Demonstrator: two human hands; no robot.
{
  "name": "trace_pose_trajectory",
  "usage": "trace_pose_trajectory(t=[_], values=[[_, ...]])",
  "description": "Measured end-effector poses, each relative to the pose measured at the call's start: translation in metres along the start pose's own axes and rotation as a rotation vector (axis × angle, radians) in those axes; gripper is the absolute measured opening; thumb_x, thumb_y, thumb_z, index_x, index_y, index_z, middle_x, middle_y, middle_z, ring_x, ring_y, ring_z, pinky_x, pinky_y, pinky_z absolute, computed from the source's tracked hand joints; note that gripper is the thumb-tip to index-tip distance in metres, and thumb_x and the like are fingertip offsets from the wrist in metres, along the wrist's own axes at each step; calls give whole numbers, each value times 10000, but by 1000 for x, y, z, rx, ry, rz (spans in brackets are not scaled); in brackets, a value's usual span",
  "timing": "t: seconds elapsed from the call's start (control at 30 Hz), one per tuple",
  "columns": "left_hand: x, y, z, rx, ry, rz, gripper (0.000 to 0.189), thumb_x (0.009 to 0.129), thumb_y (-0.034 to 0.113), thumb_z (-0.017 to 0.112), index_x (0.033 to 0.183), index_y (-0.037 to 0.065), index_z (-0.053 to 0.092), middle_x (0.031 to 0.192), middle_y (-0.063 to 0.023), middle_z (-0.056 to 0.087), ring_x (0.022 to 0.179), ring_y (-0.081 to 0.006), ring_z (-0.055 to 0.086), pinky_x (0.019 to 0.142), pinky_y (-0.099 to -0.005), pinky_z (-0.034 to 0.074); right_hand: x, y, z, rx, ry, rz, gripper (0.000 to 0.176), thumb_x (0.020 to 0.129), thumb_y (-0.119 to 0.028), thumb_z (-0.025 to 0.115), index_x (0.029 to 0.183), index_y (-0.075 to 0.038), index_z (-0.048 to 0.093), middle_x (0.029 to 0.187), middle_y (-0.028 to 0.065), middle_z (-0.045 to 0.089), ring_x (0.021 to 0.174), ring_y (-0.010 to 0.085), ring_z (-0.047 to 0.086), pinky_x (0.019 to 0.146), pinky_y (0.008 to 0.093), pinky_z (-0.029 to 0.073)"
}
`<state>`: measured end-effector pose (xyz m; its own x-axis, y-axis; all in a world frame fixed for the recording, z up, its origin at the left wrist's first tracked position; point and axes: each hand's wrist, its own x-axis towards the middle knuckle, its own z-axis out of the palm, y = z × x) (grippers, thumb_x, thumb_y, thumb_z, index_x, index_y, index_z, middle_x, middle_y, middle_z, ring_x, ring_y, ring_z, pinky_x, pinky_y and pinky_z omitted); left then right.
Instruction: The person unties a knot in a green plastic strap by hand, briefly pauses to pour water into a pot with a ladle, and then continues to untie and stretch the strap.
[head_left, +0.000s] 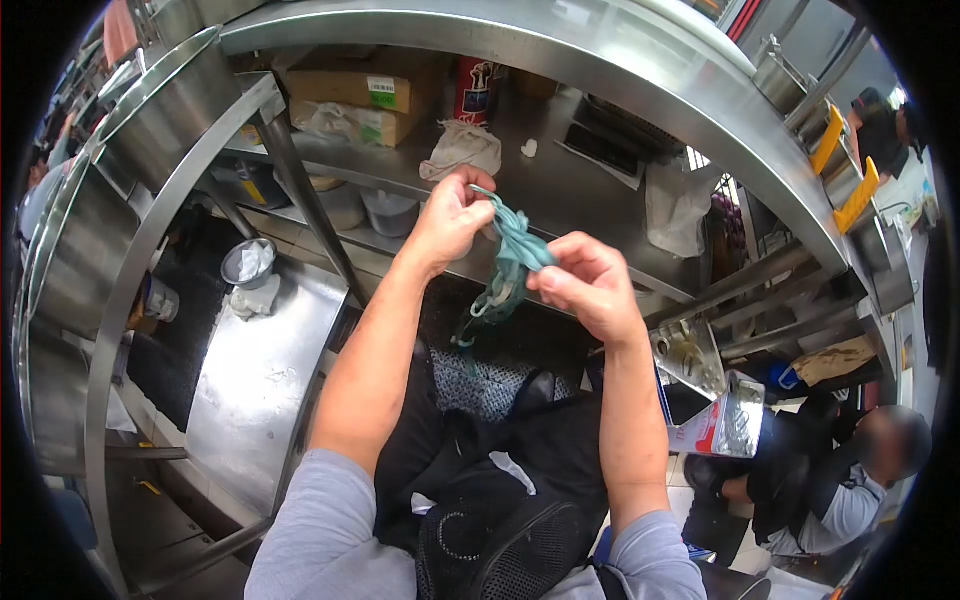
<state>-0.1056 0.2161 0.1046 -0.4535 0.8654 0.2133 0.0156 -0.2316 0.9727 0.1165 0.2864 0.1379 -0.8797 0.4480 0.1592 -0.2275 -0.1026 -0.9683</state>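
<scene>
My left hand (452,222) is closed in a pinch on the upper left end of a bunched teal-green bundle of thin, stretchy-looking material (520,243). Its strands hang in loops below, and I cannot make out exactly what it is. On the other side, my right hand (597,285) pinches the bundle's right edge between thumb and fingers. The bundle hangs in the air above my lap, in front of the steel shelf. A crumpled whitish cloth (462,150) lies on the shelf just beyond my left hand.
Ahead, the steel shelf (520,185) holds a cardboard box (345,85), a red can (476,92) and a clear plastic bag (676,210). A small grey bucket (248,263) stands on a low steel table (262,370) at left. Another person (835,510) sits low at right, beside a metal tin (735,420).
</scene>
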Motion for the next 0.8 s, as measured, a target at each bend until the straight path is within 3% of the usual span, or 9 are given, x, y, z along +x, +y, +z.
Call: trace_pose_trajectory(t=[0.13,0.17,0.2,0.27,0.3,0.47,0.57,0.67,0.8], values=[[-1,5,1,-139,-5,3,289,851,15,543,1137,-26,562,901,-48,618,774,-106,599,718,-266,505,5,9,-21,351,-167,-123,144,904,-111,739,987,-51,638,897,75,706,761,112,641,651,260,509],[-2,6,2,-139,-6,2,289,851,15,543,1137,-26,562,901,-48,618,774,-106,599,718,-266,505,4,9,-38,81,-100,84,209,908,-178,749,1019,-38,642,936,87,703,793,135,646,696,272,517],[-4,7,3,-221,3,-7,269,855,6,539,1120,-22,575,902,-40,618,777,-102,595,721,-262,500,5,8,-34,82,-99,84,209,908,-178,749,1019,-38,642,936,87,703,793,135,646,696,272,517],[-4,6,4,-302,10,-15,251,859,-4,535,1104,-18,589,902,-31,618,779,-98,591,725,-257,496,7,6,-23,-646,-13,147,288,917,-244,755,1054,-15,648,914,42,671,851,111,608,745,281,485],[-4,4,5,-240,-4,6,232,861,-6,540,1086,-11,600,912,-26,618,793,-93,588,727,-249,490,7,4,-20,-674,-48,157,310,925,-274,756,1077,-11,694,918,10,658,847,96,581,747,264,462],[-5,1,10,-92,-3,38,197,868,-7,557,1052,4,626,952,-18,614,843,-82,580,745,-236,485,4,-4,-17,-605,-80,39,216,936,-181,725,1032,10,751,1030,57,665,941,125,610,828,278,491],[-7,0,16,66,-26,119,224,868,-11,553,1082,-6,619,945,-24,616,838,-89,585,766,-249,505,0,1,-27,-24,-107,-184,157,897,-64,683,1017,22,739,1297,161,580,1063,224,608,966,335,481],[-10,1,16,110,-21,73,238,863,8,565,1094,-1,618,941,-32,618,830,-91,585,747,-252,506,-3,-7,-32,326,-217,-225,239,922,-89,586,1102,22,697,1062,185,684,957,233,650,869,328,509],[-7,-2,14,184,-5,35,292,860,32,580,1150,8,597,988,-42,606,867,-98,582,763,-264,504,-6,-16,-29,64,88,-60,326,1021,-178,543,1282,3,614,693,26,621,600,88,563,665,241,495]])
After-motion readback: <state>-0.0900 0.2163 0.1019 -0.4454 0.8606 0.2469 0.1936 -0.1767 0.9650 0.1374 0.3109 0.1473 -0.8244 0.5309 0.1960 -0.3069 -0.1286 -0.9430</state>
